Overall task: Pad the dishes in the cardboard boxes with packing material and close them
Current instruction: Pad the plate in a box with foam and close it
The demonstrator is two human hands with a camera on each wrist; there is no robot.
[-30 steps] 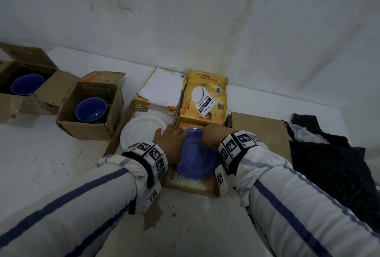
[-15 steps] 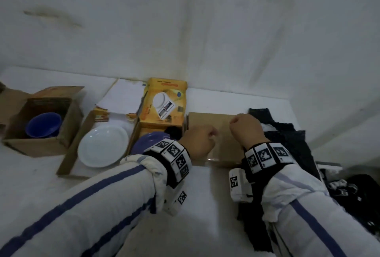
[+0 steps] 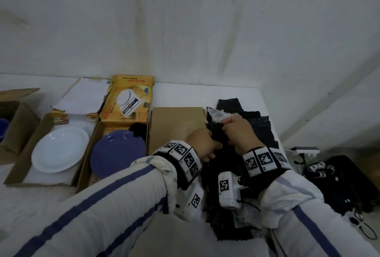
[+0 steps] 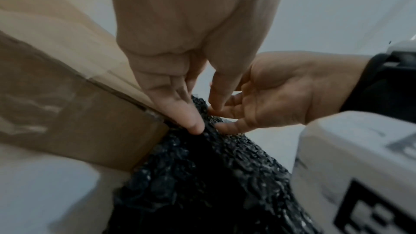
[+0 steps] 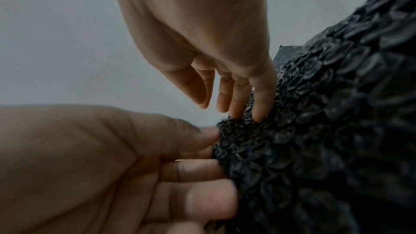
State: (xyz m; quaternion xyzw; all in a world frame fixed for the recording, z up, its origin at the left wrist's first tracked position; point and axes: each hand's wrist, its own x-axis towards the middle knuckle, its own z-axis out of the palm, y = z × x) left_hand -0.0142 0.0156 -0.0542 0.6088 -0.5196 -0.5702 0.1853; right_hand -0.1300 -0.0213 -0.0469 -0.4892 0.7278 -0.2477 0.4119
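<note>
Both the left hand (image 3: 202, 145) and right hand (image 3: 238, 133) are pinching the black bubble wrap (image 3: 255, 125) beside the closed brown box (image 3: 174, 127), while the blue plate (image 3: 117, 153) and white plate (image 3: 59, 149) beyond that box are sitting unpadded in open boxes.

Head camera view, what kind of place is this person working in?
Probably a makeshift packing spot, not a proper kitchen: a white surface against a stained bare wall, open cardboard boxes holding plates, and black bubble wrap gripped by both hands.
</note>
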